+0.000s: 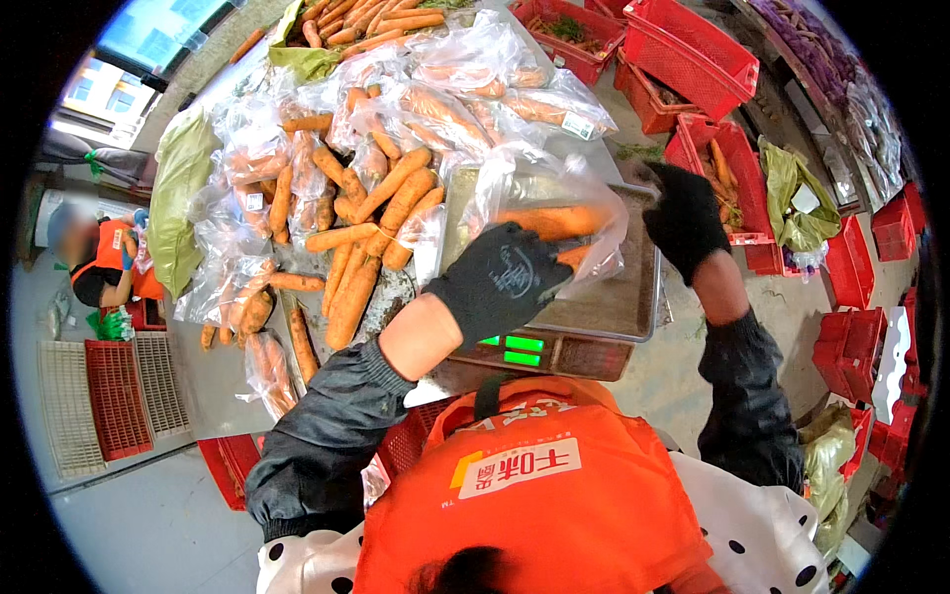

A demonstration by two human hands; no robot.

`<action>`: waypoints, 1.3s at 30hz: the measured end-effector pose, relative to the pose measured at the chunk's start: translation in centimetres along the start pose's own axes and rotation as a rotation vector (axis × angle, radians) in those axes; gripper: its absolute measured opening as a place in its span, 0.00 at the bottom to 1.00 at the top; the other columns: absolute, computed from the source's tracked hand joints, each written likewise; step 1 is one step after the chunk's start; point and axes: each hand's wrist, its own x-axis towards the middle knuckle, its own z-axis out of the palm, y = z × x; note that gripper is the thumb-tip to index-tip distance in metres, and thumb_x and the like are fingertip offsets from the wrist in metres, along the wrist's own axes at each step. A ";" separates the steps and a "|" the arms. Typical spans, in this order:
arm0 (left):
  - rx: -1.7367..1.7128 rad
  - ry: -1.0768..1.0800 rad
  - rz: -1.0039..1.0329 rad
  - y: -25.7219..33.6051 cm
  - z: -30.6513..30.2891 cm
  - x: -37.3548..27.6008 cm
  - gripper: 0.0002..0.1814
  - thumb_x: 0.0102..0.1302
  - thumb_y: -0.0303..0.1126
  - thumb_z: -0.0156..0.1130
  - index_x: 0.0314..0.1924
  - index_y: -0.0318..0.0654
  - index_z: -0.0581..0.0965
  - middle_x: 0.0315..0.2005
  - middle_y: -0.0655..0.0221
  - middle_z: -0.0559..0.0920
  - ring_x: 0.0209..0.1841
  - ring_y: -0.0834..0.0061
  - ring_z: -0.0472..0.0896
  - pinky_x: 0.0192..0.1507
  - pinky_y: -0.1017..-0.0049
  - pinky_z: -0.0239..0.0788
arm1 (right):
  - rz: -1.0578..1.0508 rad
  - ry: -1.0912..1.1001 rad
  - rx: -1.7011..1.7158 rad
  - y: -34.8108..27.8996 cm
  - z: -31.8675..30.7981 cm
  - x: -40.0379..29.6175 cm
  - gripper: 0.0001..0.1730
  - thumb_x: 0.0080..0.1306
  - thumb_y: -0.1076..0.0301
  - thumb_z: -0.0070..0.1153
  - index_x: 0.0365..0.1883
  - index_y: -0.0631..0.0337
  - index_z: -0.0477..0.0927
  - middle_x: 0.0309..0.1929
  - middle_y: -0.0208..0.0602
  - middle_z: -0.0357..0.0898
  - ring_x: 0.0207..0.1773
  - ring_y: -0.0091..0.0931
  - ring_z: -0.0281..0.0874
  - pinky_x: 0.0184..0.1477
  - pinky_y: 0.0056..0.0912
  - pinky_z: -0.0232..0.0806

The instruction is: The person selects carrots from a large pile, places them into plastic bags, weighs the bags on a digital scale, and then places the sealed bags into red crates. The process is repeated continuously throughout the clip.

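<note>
My left hand, in a black glove, grips a clear plastic bag with carrots inside. The bag lies over the metal pan of a weighing scale, whose green display is lit and partly covered by my left wrist. To the right of the bag, beside the pan's edge, is my right hand, also black-gloved. Its fingers are curled and blurred, so whether they hold anything is unclear. Loose carrots lie on the table left of the scale.
Filled clear bags of carrots cover the table's far side. A green sack stands at its left edge. Red plastic crates stand on the floor to the right. Another person in an orange apron is at the far left.
</note>
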 end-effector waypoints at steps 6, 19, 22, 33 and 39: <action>0.027 -0.079 0.004 1.1 1.5 -2.8 0.17 0.49 0.30 0.58 0.42 0.45 0.80 0.35 0.66 0.79 0.37 0.66 0.78 0.39 0.65 0.69 | 0.249 0.206 0.338 -1.5 -3.6 -3.2 0.34 0.46 0.71 0.69 0.55 0.59 0.75 0.51 0.46 0.78 0.50 0.31 0.79 0.50 0.36 0.71; -0.362 -0.147 -0.198 2.7 0.8 -3.0 0.19 0.59 0.33 0.58 0.50 0.37 0.76 0.42 0.55 0.79 0.45 0.56 0.78 0.48 0.62 0.69 | 0.054 0.046 0.201 -1.5 -3.9 -5.1 0.24 0.52 0.78 0.55 0.50 0.64 0.78 0.42 0.48 0.82 0.46 0.36 0.81 0.47 0.32 0.71; -0.594 0.074 -0.364 2.6 1.0 -1.8 0.16 0.62 0.32 0.54 0.48 0.36 0.75 0.42 0.51 0.78 0.46 0.51 0.76 0.49 0.60 0.68 | 0.044 0.055 0.267 -1.9 -5.5 -6.0 0.22 0.52 0.78 0.53 0.48 0.63 0.78 0.40 0.52 0.80 0.43 0.43 0.80 0.46 0.37 0.72; -0.012 -0.013 -0.427 2.5 10.7 5.8 0.15 0.59 0.33 0.54 0.45 0.40 0.79 0.35 0.54 0.83 0.30 0.57 0.83 0.29 0.60 0.74 | 0.009 0.030 0.302 -4.1 -7.5 -5.5 0.17 0.59 0.72 0.54 0.48 0.60 0.79 0.44 0.44 0.81 0.44 0.37 0.81 0.47 0.34 0.71; 0.297 -0.402 -0.502 6.3 8.2 7.5 0.22 0.56 0.34 0.57 0.49 0.29 0.77 0.47 0.50 0.79 0.45 0.54 0.80 0.43 0.54 0.70 | 0.116 -0.002 0.381 -4.6 -8.2 -5.4 0.15 0.64 0.69 0.49 0.48 0.58 0.78 0.42 0.41 0.81 0.40 0.29 0.81 0.44 0.30 0.71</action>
